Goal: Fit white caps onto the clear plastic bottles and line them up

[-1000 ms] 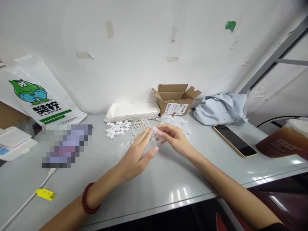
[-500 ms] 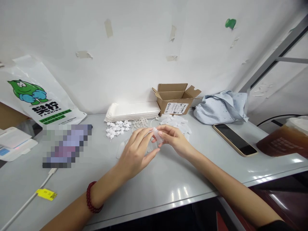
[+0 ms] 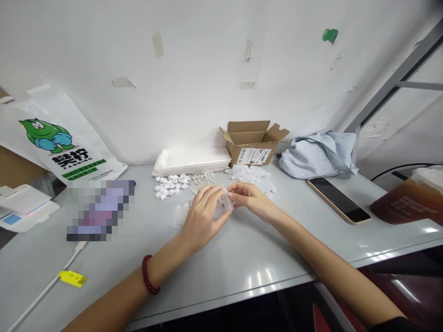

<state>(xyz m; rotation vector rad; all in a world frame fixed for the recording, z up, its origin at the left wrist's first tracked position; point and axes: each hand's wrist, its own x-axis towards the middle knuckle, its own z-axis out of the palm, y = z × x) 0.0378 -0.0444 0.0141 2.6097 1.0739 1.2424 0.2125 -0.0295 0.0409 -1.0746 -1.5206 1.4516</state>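
Between my two hands is a small translucent plastic piece [image 3: 227,202], held tilted above the table; its exact kind is unclear. My left hand [image 3: 201,217] pinches it with the fingertips at its upper end and the thumb at its lower end. From the other side, my right hand [image 3: 252,201] grips it with thumb and curled fingers. More flat translucent pieces [image 3: 177,214] lie just beyond my left hand, partly covered by it. Behind my right hand is a loose pile of similar translucent pieces [image 3: 254,176].
Small white parts [image 3: 170,185] and thin white loops of cord [image 3: 202,180] lie before a white stack [image 3: 194,160]. An open cardboard box [image 3: 249,147] and blue cloth [image 3: 318,154] stand behind. Phones [image 3: 339,201] [image 3: 104,210], a drink cup [image 3: 408,196] and a printed bag [image 3: 65,138] flank the hands.
My left thumb has closed onto the lower end of the plastic piece, which it stood apart from before. My right hand keeps its grip. The view has shifted slightly.
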